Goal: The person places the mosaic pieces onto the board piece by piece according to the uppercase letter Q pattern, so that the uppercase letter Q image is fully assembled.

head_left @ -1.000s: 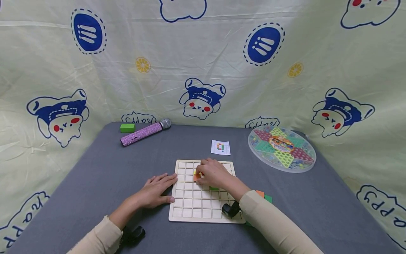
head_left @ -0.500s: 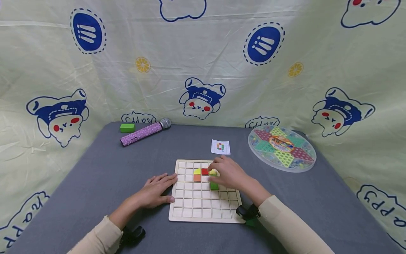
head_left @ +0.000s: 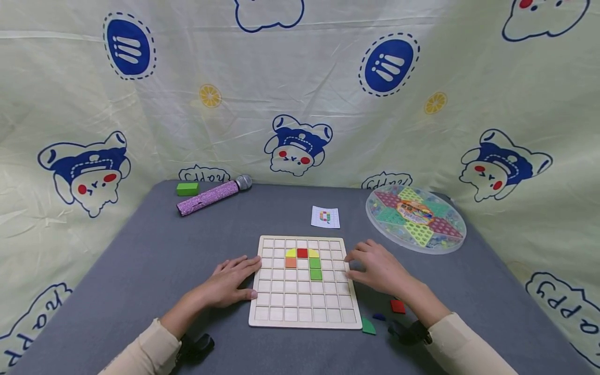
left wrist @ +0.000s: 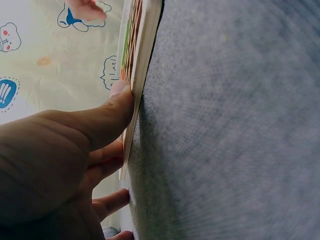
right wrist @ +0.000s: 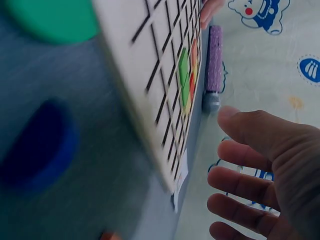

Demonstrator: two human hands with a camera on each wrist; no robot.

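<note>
A square wooden grid board point(head_left: 283, 302) lies flat on the table. Set in its upper cells are two yellow pieces, a red square point(head_left: 302, 253) between them, an orange square point(head_left: 291, 262) at left and two green squares point(head_left: 315, 269) at right. My left hand point(head_left: 229, 281) touches the board's left edge, thumb and fingers spread. Beside the board's right edge hovers my right hand point(head_left: 379, 266); in the right wrist view its loosely bent fingers point(right wrist: 240, 185) hold nothing. Near that forearm lie a red square piece point(head_left: 397, 306), a dark blue piece point(head_left: 379, 316) and a green rounded piece point(head_left: 369, 326).
Behind the board lies a small card point(head_left: 325, 217) with a coloured grid pattern. A round Chinese checkers box point(head_left: 414, 219) sits at the back right. At the back left are a purple glitter microphone point(head_left: 208, 198) and a green block point(head_left: 187, 189). A printed cloth hangs behind the table.
My right hand has drawn back to the right, off the board, uncovering the coloured pieces there and the loose ones by the forearm. My left hand stays at the board's edge.
</note>
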